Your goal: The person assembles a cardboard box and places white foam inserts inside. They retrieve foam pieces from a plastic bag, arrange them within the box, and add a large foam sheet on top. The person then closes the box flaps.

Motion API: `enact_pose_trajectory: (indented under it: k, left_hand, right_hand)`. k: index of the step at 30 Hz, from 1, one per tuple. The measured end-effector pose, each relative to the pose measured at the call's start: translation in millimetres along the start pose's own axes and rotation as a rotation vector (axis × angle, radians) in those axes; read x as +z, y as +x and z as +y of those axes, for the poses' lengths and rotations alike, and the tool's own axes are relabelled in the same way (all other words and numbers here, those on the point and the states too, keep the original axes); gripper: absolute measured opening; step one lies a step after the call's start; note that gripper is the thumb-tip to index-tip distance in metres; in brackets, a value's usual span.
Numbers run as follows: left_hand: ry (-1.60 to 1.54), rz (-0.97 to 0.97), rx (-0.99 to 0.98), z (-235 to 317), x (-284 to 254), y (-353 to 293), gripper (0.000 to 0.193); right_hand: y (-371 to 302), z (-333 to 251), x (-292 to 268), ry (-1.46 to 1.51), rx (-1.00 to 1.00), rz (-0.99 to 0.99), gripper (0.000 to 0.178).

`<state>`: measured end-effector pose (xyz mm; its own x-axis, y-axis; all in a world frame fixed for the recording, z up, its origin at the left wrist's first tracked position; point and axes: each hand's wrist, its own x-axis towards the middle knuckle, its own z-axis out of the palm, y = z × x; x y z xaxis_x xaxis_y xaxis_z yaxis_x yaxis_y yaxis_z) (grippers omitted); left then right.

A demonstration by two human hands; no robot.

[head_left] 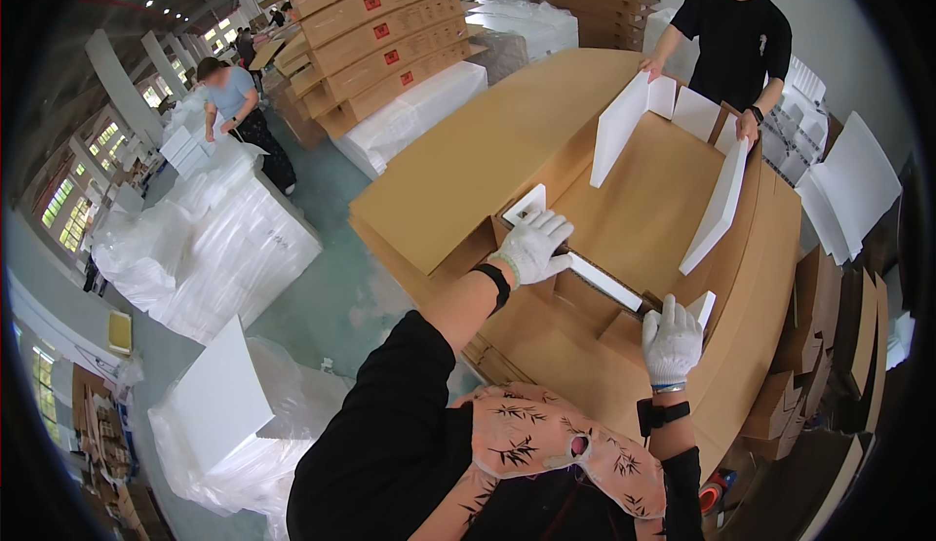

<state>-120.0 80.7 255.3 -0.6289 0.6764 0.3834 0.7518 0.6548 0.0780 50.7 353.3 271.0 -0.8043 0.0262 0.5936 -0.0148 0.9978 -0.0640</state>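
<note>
A large open cardboard box (pixel 770 239) lies in front of me, its wide left flap (pixel 487 166) folded outward. My left hand (pixel 534 247), in a white knit glove, is closed over the left end of a cardboard insert edged with a white foam strip (pixel 604 281). The fingers hide part of a white foam corner piece (pixel 525 204). At the strip's other end my right hand (pixel 673 343), gloved alike, bends its fingers over the insert's edge, beside another white foam piece (pixel 701 309). The fingertips of this hand are partly hidden.
Across the box, a person in black (pixel 736 44) holds white foam panels (pixel 622 130) along its far walls. Stacked cartons (pixel 380 29) stand behind. Plastic-wrapped bundles (pixel 210 249) line the left, with another person (pixel 234 112) beside them. Folded cardboard (pixel 804 317) leans at right.
</note>
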Motion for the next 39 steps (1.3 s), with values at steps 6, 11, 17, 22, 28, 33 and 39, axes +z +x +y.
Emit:
enact_pose_trajectory:
  k: [6, 11, 17, 22, 28, 33, 39]
  left_hand:
    - [0.057, -0.048, -0.047, 3, 5, 2, 0.059]
    - [0.061, -0.052, -0.052, 5, -3, -5, 0.063]
    - [-0.002, 0.143, -0.113, 3, 1, -18, 0.058]
    - [-0.086, 0.265, -0.099, -2, -26, -85, 0.063]
    - [-0.187, 0.12, -0.495, -38, -150, -341, 0.057]
    - [0.38, 0.07, -1.195, -72, -229, -635, 0.063]
    - [0.261, -0.14, -1.759, -71, -200, -778, 0.081]
  right_hand:
    - [-1, 0, -2, -0.016, -0.009, -0.051, 0.036]
    - [-5, -1, 0, -0.077, 0.033, -0.083, 0.037]
    - [-7, -5, 5, -0.257, -0.012, -0.039, 0.039]
    - [-7, -6, 7, -0.296, 0.027, -0.079, 0.039]
    - [-44, -45, 1, -0.382, 0.102, -0.096, 0.058]
    - [-58, -157, 12, -0.222, -0.01, -0.113, 0.061]
    - [-62, -323, 66, 0.067, -0.264, -0.238, 0.059]
